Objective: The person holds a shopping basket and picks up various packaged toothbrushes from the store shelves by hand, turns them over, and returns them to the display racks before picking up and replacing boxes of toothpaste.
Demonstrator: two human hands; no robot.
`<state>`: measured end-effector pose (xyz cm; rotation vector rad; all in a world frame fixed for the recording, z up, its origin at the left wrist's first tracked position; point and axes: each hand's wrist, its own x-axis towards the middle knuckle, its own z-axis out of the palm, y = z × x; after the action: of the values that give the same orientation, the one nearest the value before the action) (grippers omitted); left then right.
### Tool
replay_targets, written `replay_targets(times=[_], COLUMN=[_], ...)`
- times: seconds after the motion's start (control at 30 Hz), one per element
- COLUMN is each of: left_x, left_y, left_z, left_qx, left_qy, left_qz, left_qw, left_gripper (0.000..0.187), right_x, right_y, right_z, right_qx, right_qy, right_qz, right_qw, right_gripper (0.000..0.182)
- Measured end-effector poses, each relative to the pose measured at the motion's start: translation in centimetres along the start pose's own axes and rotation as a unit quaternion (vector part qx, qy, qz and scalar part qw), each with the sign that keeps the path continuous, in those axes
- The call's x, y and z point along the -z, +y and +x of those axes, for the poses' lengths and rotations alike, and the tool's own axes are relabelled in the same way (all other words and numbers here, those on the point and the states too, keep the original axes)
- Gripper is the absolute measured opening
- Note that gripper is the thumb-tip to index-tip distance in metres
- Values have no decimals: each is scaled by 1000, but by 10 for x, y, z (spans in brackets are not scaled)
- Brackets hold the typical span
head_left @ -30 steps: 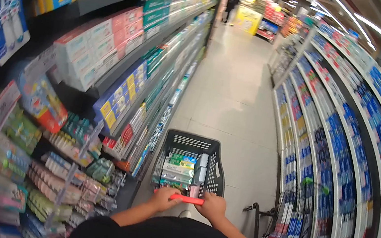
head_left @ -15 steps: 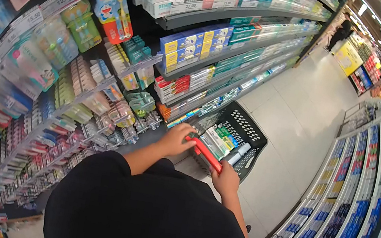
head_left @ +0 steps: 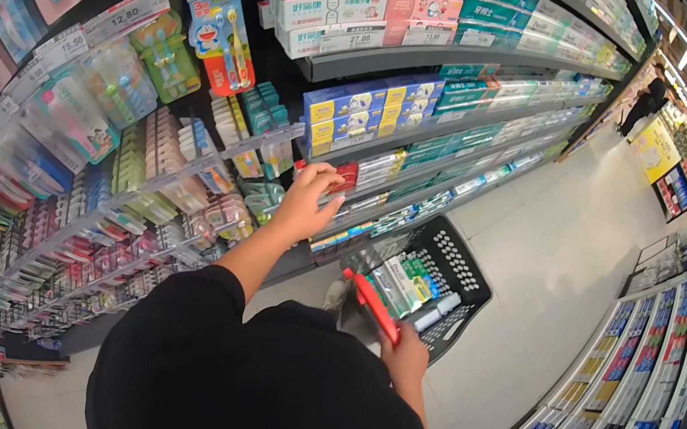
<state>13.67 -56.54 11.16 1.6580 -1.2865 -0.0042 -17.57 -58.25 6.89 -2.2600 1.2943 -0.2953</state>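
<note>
My left hand (head_left: 308, 200) is raised in front of the lower shelf, thumb apart from the loosely bent fingers, with nothing visible in it. Just beyond its fingertips are red toothpaste boxes (head_left: 349, 176); whether they touch cannot be made out. My right hand (head_left: 405, 354) is wrapped around the right end of the red handle (head_left: 374, 305) of a dark shopping basket (head_left: 475, 289). Inside the basket lie white and green toothpaste boxes (head_left: 395, 284) and a pale tube-like item (head_left: 438, 312).
Toothbrush packs (head_left: 222, 43) hang on the left rack. Blue and yellow boxes (head_left: 368, 115) fill the shelf above my left hand. Another stocked shelf (head_left: 600, 408) lines the right side. Pale floor (head_left: 538, 236) runs between, and a person in dark clothes (head_left: 646, 103) stands far ahead.
My left hand has let go of the red handle and moved up toward the shelf. My right hand stays on the handle. The view has shifted slightly.
</note>
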Motion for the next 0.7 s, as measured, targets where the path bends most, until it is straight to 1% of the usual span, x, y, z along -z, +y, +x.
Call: replay_targets(times=[0.07, 0.1, 0.2, 0.23, 0.3, 0.33, 0.4, 0.5, 0.53, 0.57, 0.6, 0.67, 0.7], left_x=[-10, -12, -29, -36, -51, -56, -66, -69, -69, -70, -72, -76, -80], left_y=[-1, 5, 13, 17, 14, 15, 17, 22, 24, 23, 24, 25, 24], left_z=[23, 35, 69, 78, 92, 99, 114, 146, 158, 168, 180, 201, 211], left_qx=[-30, -15, -36, -5, -43, -53, -44, -40, -43, -67, -82, -110, -141], left_qy=[35, 45, 74, 60, 29, 10, -35, -113, -141, -178, -189, -215, -203], left_qz=[18, 4, -12, -48, -46, -40, -43, -27, -19, -6, -16, -38, -18], left_qw=[999, 999, 997, 997, 998, 998, 997, 992, 989, 982, 978, 970, 969], left_gripper=[28, 26, 26, 25, 28, 29, 33, 39, 41, 47, 48, 50, 52], right_x=[-6, 4, 6, 11, 26, 28, 29, 33, 36, 39, 43, 54, 58], right_y=[11, 5, 24, 25, 31, 36, 48, 61, 64, 67, 69, 81, 87], right_z=[6, 10, 24, 31, 44, 53, 65, 78, 84, 89, 97, 117, 122], right_qx=[23, -8, -4, -17, -40, -50, -76, -67, -76, -86, -96, -87, -87], right_qy=[56, 36, 33, 12, -40, -42, -49, 23, 34, 46, 59, 56, 50], right_qz=[-15, 2, -8, 15, 49, 66, 97, 29, 38, 46, 55, 70, 78], right_qw=[998, 999, 999, 1000, 997, 996, 991, 997, 996, 994, 992, 992, 992], right_gripper=[33, 33, 36, 36, 36, 35, 34, 30, 29, 28, 27, 28, 28])
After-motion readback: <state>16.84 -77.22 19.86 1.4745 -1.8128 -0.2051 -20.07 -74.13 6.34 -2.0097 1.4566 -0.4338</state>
